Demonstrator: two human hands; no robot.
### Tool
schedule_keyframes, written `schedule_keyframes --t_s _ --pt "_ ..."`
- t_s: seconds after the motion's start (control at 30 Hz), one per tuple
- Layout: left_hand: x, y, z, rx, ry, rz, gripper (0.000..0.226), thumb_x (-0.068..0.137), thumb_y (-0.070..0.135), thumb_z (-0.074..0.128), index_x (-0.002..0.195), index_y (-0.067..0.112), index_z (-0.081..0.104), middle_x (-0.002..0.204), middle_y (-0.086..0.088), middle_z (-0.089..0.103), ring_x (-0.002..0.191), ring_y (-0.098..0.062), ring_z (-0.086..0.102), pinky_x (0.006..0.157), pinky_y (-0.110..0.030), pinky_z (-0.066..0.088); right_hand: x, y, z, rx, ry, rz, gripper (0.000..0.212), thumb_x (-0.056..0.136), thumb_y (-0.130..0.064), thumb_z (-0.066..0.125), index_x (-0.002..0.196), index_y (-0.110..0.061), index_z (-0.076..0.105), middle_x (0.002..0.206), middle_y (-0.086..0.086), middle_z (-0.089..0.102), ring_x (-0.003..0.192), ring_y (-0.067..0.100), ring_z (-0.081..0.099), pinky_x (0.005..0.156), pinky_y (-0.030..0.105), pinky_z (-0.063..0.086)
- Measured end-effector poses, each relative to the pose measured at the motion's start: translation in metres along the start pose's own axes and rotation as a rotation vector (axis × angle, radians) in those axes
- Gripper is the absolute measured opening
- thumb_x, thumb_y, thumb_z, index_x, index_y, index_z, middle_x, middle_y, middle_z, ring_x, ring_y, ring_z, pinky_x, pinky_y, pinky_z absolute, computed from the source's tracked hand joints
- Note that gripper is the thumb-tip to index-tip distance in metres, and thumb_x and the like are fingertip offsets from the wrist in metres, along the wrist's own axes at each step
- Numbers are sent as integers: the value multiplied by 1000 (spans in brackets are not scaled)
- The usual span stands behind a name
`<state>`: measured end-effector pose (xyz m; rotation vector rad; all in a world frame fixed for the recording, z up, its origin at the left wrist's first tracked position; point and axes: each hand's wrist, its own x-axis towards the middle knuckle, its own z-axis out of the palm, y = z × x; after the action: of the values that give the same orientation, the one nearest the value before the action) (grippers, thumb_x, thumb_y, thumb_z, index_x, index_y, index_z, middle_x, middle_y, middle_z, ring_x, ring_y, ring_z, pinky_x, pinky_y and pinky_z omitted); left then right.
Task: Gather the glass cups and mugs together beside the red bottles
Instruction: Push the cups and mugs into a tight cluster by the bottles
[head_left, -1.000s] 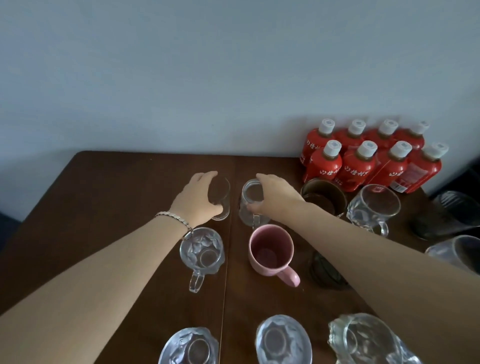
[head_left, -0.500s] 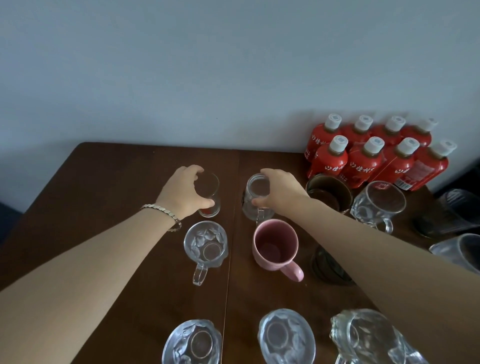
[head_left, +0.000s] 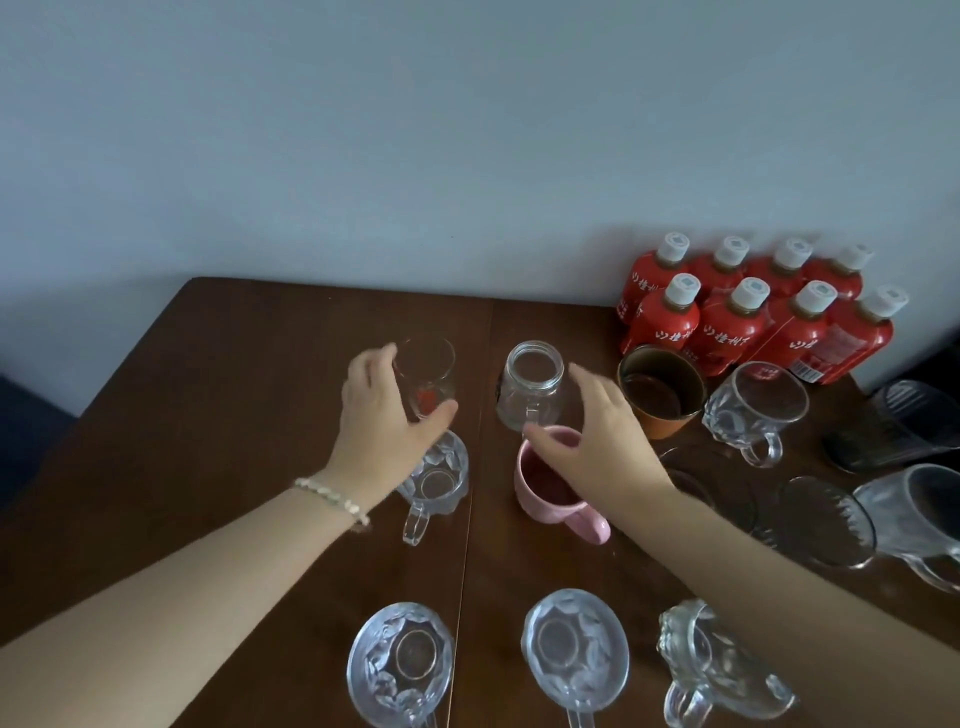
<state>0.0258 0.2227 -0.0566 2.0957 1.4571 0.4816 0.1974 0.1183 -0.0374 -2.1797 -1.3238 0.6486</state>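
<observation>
Several red bottles (head_left: 748, 317) with white caps stand at the table's back right by the wall. My left hand (head_left: 384, 421) is curled round a clear glass cup with a red mark (head_left: 428, 376) at the table's middle, fingers on its left side and thumb at its near base. Just right of that cup stands a small clear glass jar mug (head_left: 530, 387). My right hand (head_left: 592, 447) hovers to the jar mug's right and near side, fingers spread and off the glass. A patterned glass mug (head_left: 436, 478) sits partly under my left wrist.
A pink mug (head_left: 550, 493) lies below my right hand. A brown cup (head_left: 660, 389) and a clear handled mug (head_left: 753, 415) stand beside the bottles. More glassware crowds the right edge (head_left: 826, 519). Three patterned glass mugs (head_left: 574, 649) line the near edge. The wooden table (head_left: 208, 415) is bare on its left.
My right hand has let go of the jar mug and drawn back with fingers spread. My left hand has slid lower on the marked cup.
</observation>
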Motion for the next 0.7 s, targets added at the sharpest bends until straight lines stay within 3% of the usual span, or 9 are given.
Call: schedule_keyframes --t_s 0.1,0.17,0.27,0.33,0.53,0.7 --pt "-34 -12 8 -11 -270 -29 96 78 44 71 150 14 16 155 0 17 144 -20 20 117 -37 23 -28 17 11 -7 -72 59 85 81 -42 69 149 -20 24 150 -1 33 138 15 34 108 28 35" --pt "-45 -19 12 -43 -354 -27 98 75 36 75 150 18 15 152 3 20 140 -18 31 114 -35 33 -34 24 16 -20 -93 76 91 76 -44 74 149 -21 24 149 -2 33 137 16 35 110 31 37" --pt "-47 -20 12 -57 -217 -27 84 73 22 78 143 16 32 142 0 37 128 -15 47 95 -17 41 -35 25 20 -8 -84 99 96 72 -40 79 149 -21 24 147 -2 35 133 16 40 105 33 43" --pt "-48 -20 9 -53 -170 -38 81 71 21 80 140 15 37 138 -1 42 125 -15 50 89 -15 39 -36 23 23 -52 -75 125 100 70 -41 79 149 -21 22 145 0 34 131 18 42 101 35 47" --pt "-59 -34 0 -20 -190 -44 83 69 21 82 139 14 39 138 -2 44 124 -15 50 92 -19 41 -47 8 39 -105 -101 200 103 63 -53 81 145 -22 28 139 2 36 129 20 41 98 36 47" --pt "-62 -37 -4 -54 -192 -52 83 68 18 83 139 14 40 139 -3 44 126 -17 49 90 -16 39 -54 0 55 44 -117 222 111 68 -51 78 151 -22 11 152 1 22 137 22 34 105 38 41"
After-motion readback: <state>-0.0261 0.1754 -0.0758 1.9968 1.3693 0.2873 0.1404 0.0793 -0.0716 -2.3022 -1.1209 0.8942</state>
